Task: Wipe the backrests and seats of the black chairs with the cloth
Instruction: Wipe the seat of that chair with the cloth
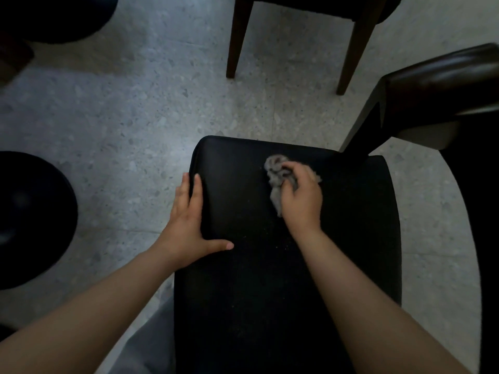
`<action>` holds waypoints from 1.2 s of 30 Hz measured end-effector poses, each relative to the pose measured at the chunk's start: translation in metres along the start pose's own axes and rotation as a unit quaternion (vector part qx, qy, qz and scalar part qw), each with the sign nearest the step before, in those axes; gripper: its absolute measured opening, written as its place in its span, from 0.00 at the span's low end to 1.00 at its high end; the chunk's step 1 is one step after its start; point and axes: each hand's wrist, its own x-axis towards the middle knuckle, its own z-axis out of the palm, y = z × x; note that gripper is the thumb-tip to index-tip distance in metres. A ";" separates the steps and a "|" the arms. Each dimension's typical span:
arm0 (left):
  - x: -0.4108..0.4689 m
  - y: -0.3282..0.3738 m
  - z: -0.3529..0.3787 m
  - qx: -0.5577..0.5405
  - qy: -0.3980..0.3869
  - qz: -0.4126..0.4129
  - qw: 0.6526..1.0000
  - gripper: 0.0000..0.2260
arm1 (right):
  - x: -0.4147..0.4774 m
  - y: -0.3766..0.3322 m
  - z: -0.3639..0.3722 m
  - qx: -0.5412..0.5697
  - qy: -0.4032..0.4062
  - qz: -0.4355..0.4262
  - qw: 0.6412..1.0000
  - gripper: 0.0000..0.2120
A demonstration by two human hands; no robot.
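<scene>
My right hand (302, 195) clamps curled fingers on the bunched grey cloth (275, 174), pressing it onto the far part of the black seat (256, 265). My left hand (189, 211) lies flat on the seat's left edge, fingers straight, thumb spread. 2 brown chair legs (240, 36) stand farther off.

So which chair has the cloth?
The nearest chair: only there the right hand holds the grey cloth on the seat, left hand resting on its edge.
</scene>
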 end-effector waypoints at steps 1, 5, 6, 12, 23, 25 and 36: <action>-0.002 -0.003 0.001 -0.011 0.003 -0.021 1.000 0.66 | -0.013 -0.002 0.001 0.012 -0.038 -0.015 0.999 0.15; -0.005 -0.014 0.014 -0.099 -0.005 -0.079 0.992 0.66 | -0.017 -0.010 -0.015 0.040 -0.070 -0.049 0.996 0.17; -0.005 -0.015 0.017 -0.117 0.000 -0.084 0.990 0.66 | -0.004 -0.012 -0.019 0.030 -0.031 -0.053 0.998 0.16; -0.003 -0.017 0.021 -0.131 0.007 -0.087 0.988 0.65 | 0.067 -0.017 0.001 -0.018 -0.021 0.010 1.000 0.14; -0.001 -0.018 0.022 -0.129 -0.007 -0.099 0.987 0.66 | 0.013 -0.017 -0.006 0.048 -0.118 -0.100 0.987 0.14; 0.000 -0.018 0.021 -0.130 -0.009 -0.100 0.986 0.66 | 0.044 -0.012 -0.014 0.031 -0.017 -0.053 0.998 0.13; 0.001 -0.018 0.022 -0.123 -0.011 -0.109 0.986 0.66 | -0.013 -0.028 0.013 0.050 -0.167 -0.093 0.980 0.12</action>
